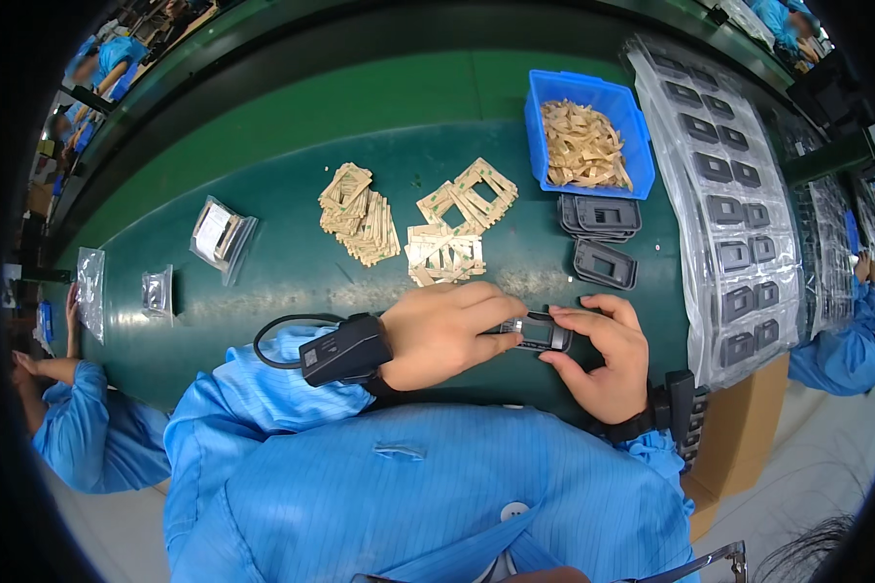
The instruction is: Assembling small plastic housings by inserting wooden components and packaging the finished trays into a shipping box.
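A small dark plastic frame with a window opening lies flat on the green table in front of me. My left hand has its fingertips pressed on the frame's left end, where a small shiny patch shows. Around the right end, the thumb and fingers of my right hand grip the frame. Just beyond my hands lie paper-backed adhesive frames, tan with green marks. More of them form a fanned pile and a looser group. Dark plastic frames are stacked beyond my right hand.
A blue bin holds tan paper strips. Along the right runs a clear plastic tray with rows of dark frames. Plastic bags lie on the left. A cardboard box stands below the right edge; co-workers in blue sit at both sides.
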Demonstrator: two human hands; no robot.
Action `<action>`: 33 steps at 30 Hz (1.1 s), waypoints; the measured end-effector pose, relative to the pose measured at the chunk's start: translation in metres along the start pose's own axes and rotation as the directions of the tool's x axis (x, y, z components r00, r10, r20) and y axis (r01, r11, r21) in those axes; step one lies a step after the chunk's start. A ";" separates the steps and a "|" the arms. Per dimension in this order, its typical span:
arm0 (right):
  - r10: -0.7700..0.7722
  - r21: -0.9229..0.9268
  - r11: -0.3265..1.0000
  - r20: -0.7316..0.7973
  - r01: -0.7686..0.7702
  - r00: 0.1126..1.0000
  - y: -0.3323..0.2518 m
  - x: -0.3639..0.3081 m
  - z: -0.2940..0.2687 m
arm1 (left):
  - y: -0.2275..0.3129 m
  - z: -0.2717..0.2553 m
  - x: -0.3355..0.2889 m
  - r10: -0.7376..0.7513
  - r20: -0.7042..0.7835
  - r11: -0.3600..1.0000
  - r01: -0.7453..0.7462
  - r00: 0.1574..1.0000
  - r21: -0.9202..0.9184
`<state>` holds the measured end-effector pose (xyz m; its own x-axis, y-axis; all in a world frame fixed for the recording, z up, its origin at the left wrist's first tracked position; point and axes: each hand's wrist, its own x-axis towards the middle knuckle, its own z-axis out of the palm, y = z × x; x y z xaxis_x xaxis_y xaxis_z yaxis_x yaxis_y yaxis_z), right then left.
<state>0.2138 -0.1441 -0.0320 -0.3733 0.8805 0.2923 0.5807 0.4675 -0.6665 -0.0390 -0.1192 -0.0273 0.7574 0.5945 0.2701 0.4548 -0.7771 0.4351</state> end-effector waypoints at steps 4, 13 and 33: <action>-0.004 -0.003 1.000 -0.001 0.004 1.000 0.000 -0.001 0.002 | -0.007 0.004 0.005 0.169 -0.008 0.985 -0.169 0.986 0.029; 0.244 0.030 0.970 -0.143 -0.242 0.959 -0.003 -0.011 0.013 | 0.015 0.009 0.010 0.010 -0.084 0.989 -0.022 0.996 -0.143; 0.466 0.339 0.821 0.067 -0.459 0.882 0.009 0.015 0.026 | -0.009 0.010 0.046 -0.470 0.043 0.825 0.457 0.881 -0.334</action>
<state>0.1949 -0.1284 -0.0517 -0.1070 0.9894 -0.0985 0.4030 -0.0474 -0.9140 -0.0036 -0.0866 -0.0274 0.4739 0.8806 -0.0039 0.5642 -0.3002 0.7691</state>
